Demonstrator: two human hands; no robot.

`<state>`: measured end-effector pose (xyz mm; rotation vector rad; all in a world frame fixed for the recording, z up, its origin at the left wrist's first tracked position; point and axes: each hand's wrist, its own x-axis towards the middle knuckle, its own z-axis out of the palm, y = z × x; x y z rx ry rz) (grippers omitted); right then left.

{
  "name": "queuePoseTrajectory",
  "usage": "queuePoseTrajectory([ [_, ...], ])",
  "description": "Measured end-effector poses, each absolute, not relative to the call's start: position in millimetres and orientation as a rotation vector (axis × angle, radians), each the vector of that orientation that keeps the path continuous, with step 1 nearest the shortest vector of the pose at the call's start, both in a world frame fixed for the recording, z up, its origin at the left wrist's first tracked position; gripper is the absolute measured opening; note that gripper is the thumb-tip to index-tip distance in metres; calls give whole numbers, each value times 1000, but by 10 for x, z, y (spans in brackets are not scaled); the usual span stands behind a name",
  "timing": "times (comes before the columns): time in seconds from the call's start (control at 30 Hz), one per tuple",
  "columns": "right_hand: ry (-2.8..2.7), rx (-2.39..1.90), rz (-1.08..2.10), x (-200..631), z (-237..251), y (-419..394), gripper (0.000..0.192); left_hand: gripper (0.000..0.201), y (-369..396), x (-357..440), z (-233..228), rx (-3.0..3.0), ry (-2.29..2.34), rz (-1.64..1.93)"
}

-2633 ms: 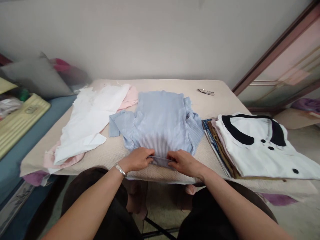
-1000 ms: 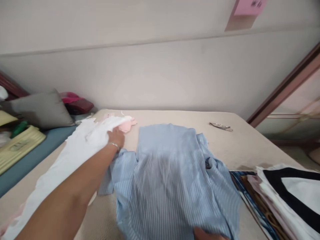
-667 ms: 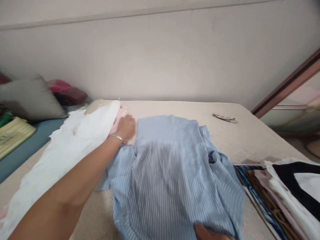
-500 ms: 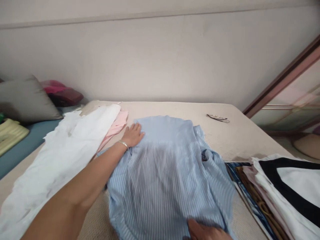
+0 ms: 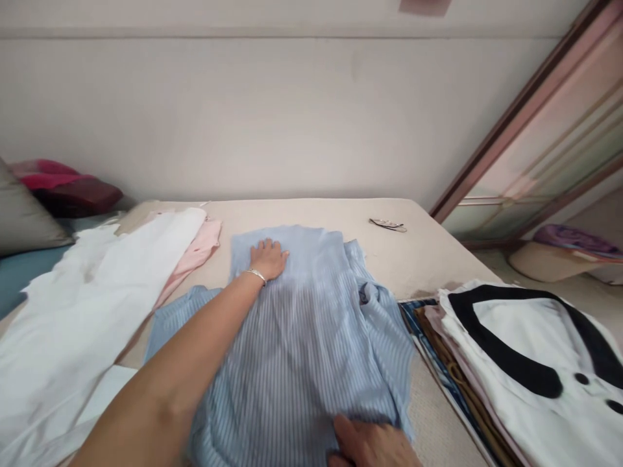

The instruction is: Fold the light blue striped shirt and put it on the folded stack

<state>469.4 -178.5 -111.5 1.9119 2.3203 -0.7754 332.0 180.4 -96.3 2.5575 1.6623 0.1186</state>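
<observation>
A: Entry one, blue striped shirt [image 5: 302,350]. Location?

B: Lying spread along the middle of the covered table [image 5: 438,253]. A white cloth [image 5: 131,279] and a pink garment [image 5: 197,253] are lying to its left; a stack of folded clothes [image 5: 455,376] is sitting just beside it on the right.

A: Hands?

B: Left hand [image 5: 269,259]: resting palm down on the paler far end, fingers slightly spread, gripping nothing. Right hand [image 5: 372,444]: touching the near part, thumb lying on the cloth. The lower edge of the view is cutting it off, leaving me unable to tell whether it is pinching.

A: Handling qualities?

B: I am judging it light, soft and limp, creasing readily, perhaps sliding a little; nothing is suggesting fragility. The bunched sleeve [image 5: 387,337] on the right is looking loosest.

A: Points of hold?

B: I am favouring the side edges of the far end, where the cloth is lying flattest, with fingers reaching beneath every layer.
</observation>
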Motion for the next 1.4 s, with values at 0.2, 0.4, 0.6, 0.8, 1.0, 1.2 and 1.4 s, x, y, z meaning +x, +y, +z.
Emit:
queuePoseTrajectory([
  [0.2, 2328, 1897, -685, 4672, -1095, -1794, 7, 64, 1804, 3797, -968, 2669, 1369, 187],
  [0.4, 2318, 1951, -777, 4668, -1004, -1805, 6, 60, 1528, 3761, -659, 2534, 1359, -5],
  [0.6, 2340, 2026, -697, 4653, -754, -1839, 16, 34, 113, 2599, -307, 2205, 1529, 335],
  [0.8, 2409, 2014, -673, 4630, -650, -1814, 29, 35, -996, 1456, -536, 1402, 1950, 756],
  [1.0, 2467, 2023, -689, 4607, -659, -1811, 37, 39, -1218, 1502, -684, 1363, 2066, 678],
  [1.2, 2364, 2022, -636, 4535, -719, -1804, 37, 36, -1231, 1475, -503, 1563, 2006, 276],
  [1.4, 2314, 1930, -503, 3989, -245, -1054, 30, 22, -1271, 1688, -359, 1650, 2049, 167],
])
